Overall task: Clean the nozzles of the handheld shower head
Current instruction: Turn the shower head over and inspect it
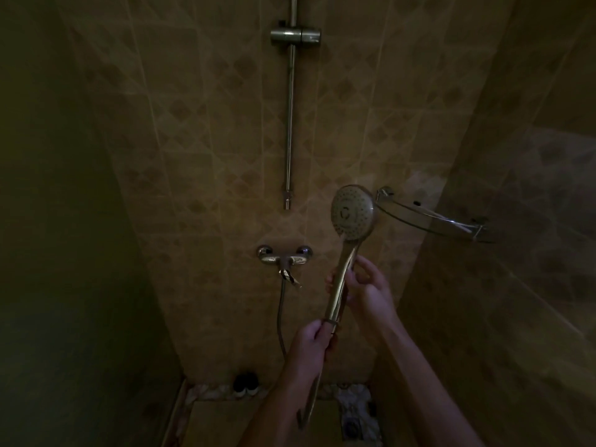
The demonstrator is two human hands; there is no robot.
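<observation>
Dim shower stall, tiled walls, little light.

To the left of the grips: mixer tap (283,256) on the wall, hose (281,321) dropping from it and looping down out of clear sight. Above that, slide rail (290,124) with its holder (295,37) empty.

Left hand (311,345) clenched around the base of the shower head handle, at the hose joint. Right hand (367,291) just above it, fingers wrapped loosely on the mid-handle from the right side. Shower head (353,212) raised above both grips, off the wall holder, spray face turned toward the camera, nozzles visible as small dots.

To the right of the head: corner shelf (432,217), seemingly bare.

Judged progress: early. Head taken down and presented for inspection; no cloth, brush or cleaner anywhere in view, no rubbing of nozzles under way. Whole cleaning left to do.

No brand, label or legible writing; too dark to tell more.
</observation>
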